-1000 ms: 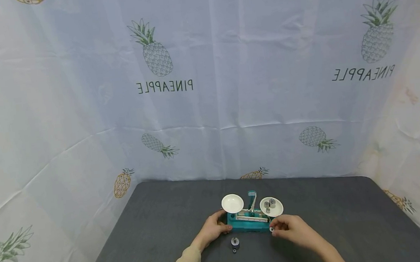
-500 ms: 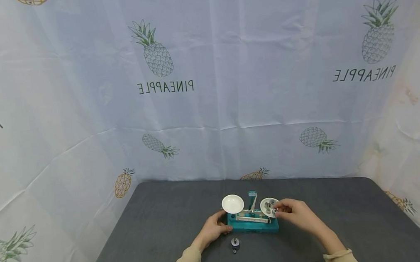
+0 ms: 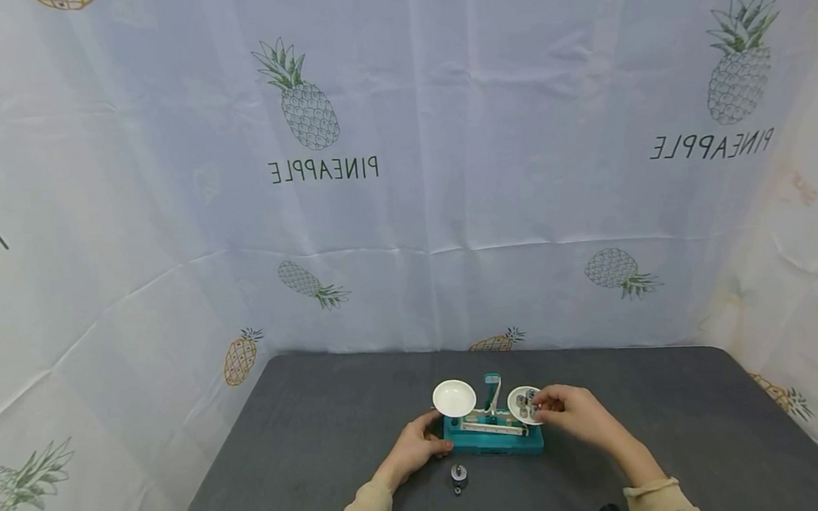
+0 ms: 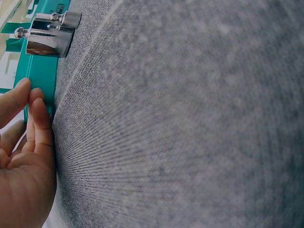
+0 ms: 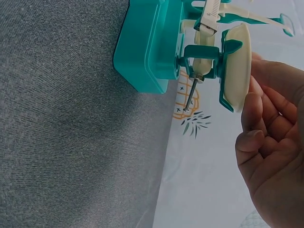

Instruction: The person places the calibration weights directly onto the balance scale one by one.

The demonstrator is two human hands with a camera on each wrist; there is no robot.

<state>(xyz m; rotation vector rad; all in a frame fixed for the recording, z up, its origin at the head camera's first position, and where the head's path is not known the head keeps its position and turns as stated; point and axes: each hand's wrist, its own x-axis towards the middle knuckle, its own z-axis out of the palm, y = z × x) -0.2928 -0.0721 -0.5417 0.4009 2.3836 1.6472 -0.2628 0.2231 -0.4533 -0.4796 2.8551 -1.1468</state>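
- Teal balance [image 3: 494, 443] on the bench [image 3: 307, 427]; left hand [image 3: 410, 452] has its fingers clamped on the left end;
- Right hand [image 3: 576, 415] at the right pan [image 3: 513, 405], beside metal weights [image 3: 521, 401]; cannot tell whether its fingers pinch one;
- Probably best: light, central placement, balance steadied.

Left hand [image 3: 413, 447] gripping, right hand [image 3: 576, 416] higher, fingers [image 5: 252, 114] curled, hands apart
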